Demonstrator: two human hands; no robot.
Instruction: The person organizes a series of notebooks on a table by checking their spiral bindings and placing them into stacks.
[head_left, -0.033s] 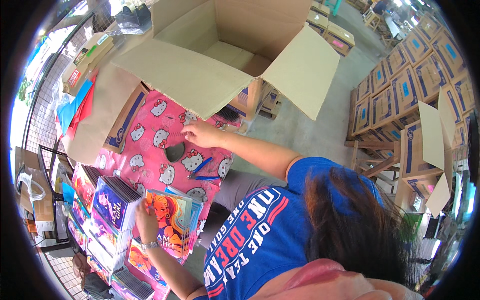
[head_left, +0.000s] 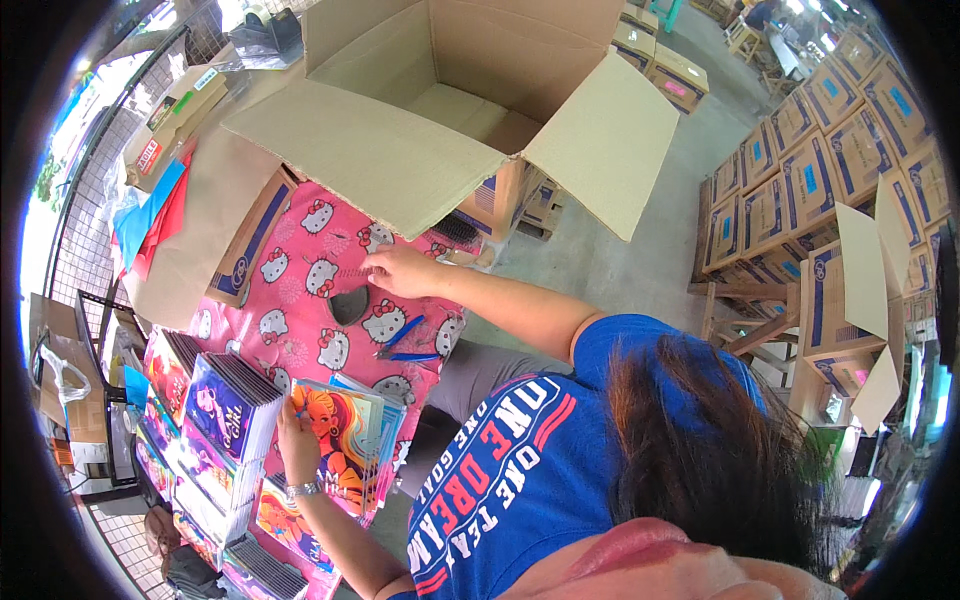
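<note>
My left hand (head_left: 297, 448), with a watch on the wrist, is closed on the left edge of a notebook (head_left: 340, 440) whose cover shows a cartoon figure with orange hair. That notebook tops a small pile; my fingertips are partly hidden. To its left stands a stack of purple-covered notebooks (head_left: 222, 405). My right hand (head_left: 405, 271) is over the pink patterned table cover (head_left: 290, 300), its fingers pinched on what looks like a thin wire coil (head_left: 352, 271). Just below that hand lie a dark grey dish-like piece (head_left: 349, 305) and blue-handled pliers (head_left: 408, 345).
A large open cardboard box (head_left: 400, 130) stands at the table's far side, flaps spread. More notebooks (head_left: 262, 568) lie at the near left. Stacked cartons (head_left: 800, 180) fill the right, and an open carton (head_left: 840, 300) stands nearer. A wire mesh (head_left: 85, 200) runs along the left.
My left hand has shifted slightly right and toward me along the notebook's edge. My right hand has barely moved.
</note>
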